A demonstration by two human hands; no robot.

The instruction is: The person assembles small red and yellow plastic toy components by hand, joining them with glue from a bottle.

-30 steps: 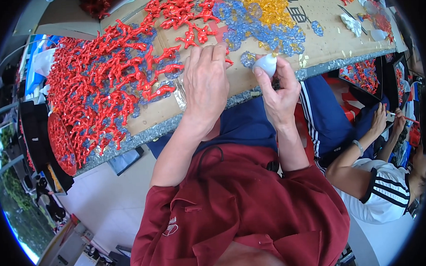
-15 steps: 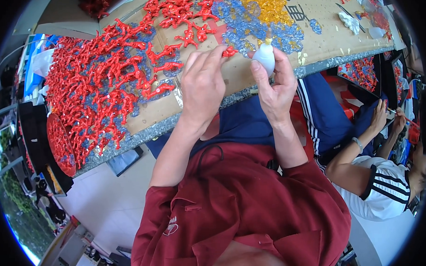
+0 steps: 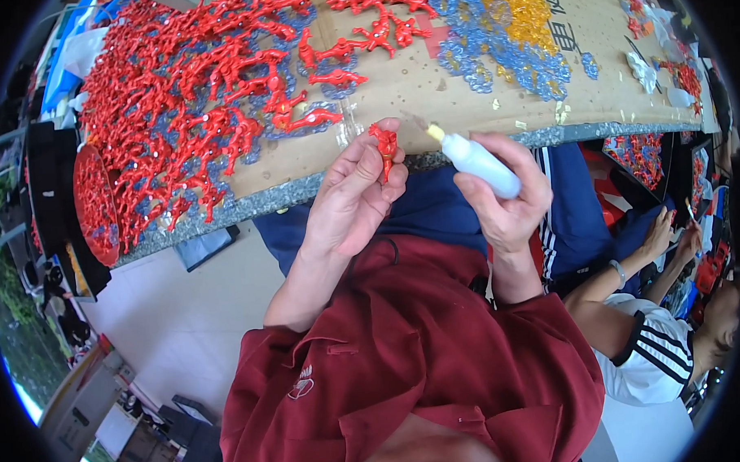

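Note:
Between the thumb and fingers of my left hand (image 3: 352,191) a small red plastic figure (image 3: 386,153) is held upright, just off the table's front edge. My right hand (image 3: 511,193) is wrapped round a white squeeze bottle (image 3: 483,166) with a yellow collar and a thin nozzle. The bottle tilts so that its nozzle points up and left, toward the figure but apart from it. Many red figures (image 3: 217,65) lie over the left of the table, several on clear bluish discs. More clear bluish pieces (image 3: 494,55) are spread beyond my right hand.
Amber clear pieces (image 3: 525,14) are heaped at the far side. The table (image 3: 431,103) is covered in brown cardboard and has a speckled stone edge. A round red tray (image 3: 98,204) of small red parts stands at the left. A co-worker (image 3: 634,328) sits at the right.
My left hand has drawn back toward me and turned, bringing the red figure upright. My right hand has moved back and right, and the bottle now tips toward the left. The view has shifted.

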